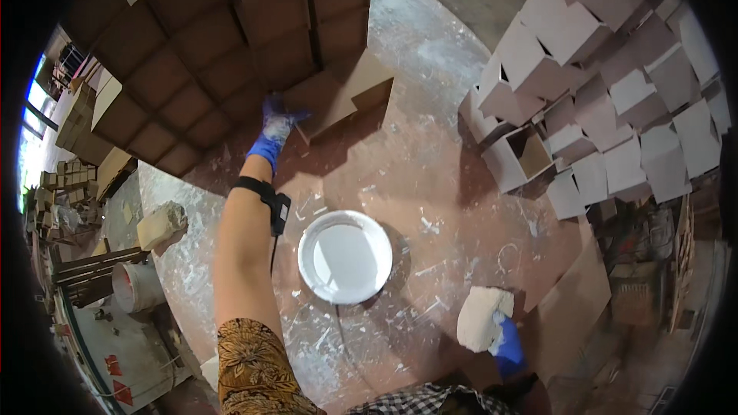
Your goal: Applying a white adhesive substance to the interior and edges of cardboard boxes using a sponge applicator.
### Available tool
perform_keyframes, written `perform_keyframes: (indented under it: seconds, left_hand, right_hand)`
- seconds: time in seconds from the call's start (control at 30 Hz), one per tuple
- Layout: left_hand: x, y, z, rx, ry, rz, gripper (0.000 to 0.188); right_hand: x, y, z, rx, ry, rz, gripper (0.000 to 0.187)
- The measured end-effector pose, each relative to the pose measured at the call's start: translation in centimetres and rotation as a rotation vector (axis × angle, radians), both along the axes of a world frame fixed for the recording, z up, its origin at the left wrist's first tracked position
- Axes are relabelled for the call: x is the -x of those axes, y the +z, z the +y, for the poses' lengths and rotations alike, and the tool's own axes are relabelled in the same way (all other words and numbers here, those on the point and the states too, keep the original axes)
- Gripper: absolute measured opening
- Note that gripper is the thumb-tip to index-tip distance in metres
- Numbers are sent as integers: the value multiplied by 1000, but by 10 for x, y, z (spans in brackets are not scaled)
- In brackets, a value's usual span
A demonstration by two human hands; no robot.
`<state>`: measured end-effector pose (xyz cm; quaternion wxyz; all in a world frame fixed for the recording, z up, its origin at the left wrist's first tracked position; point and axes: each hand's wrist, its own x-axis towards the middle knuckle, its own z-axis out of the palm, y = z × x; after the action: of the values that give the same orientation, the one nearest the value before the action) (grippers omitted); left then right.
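Observation:
My left hand (pixel 275 129), in a blue glove smeared with white, reaches to the near left end of a brown box (pixel 334 100) at the foot of a tall stack. Its thumb and fingers are spread against the box, not visibly closed round it. In my right hand (pixel 507 347), also blue-gloved, is a cream sponge block (pixel 481 320), held low over the table's right side. Between my hands stands a round white bowl (pixel 343 257) of white liquid.
Brown boxes (pixel 223 54) are stacked at the far left, and white-coated boxes (pixel 584 107) are piled at the right. A second pale block (pixel 161 225) lies on the left edge of the stained round table (pixel 415 207). Beyond that edge stands a bucket (pixel 137 288).

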<state>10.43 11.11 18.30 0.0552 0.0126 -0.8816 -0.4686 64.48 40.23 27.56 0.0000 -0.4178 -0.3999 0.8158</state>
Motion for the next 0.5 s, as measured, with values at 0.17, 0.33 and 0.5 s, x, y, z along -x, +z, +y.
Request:
perform_keyframes:
  seconds: [0.17, 0.33, 0.5]
  left_hand:
    - [-52, 97, -48, 280, -268, -61, 86]
    - [-62, 125, -27, 383, -496, -292, 48]
    - [-109, 105, -40, -246, -368, -136, 28]
  right_hand:
    - [23, 8, -22, 97, 82, 34, 50]
    - [45, -6, -30, 280, 37, 141, 50]
    - [60, 29, -37, 217, 147, 155, 55]
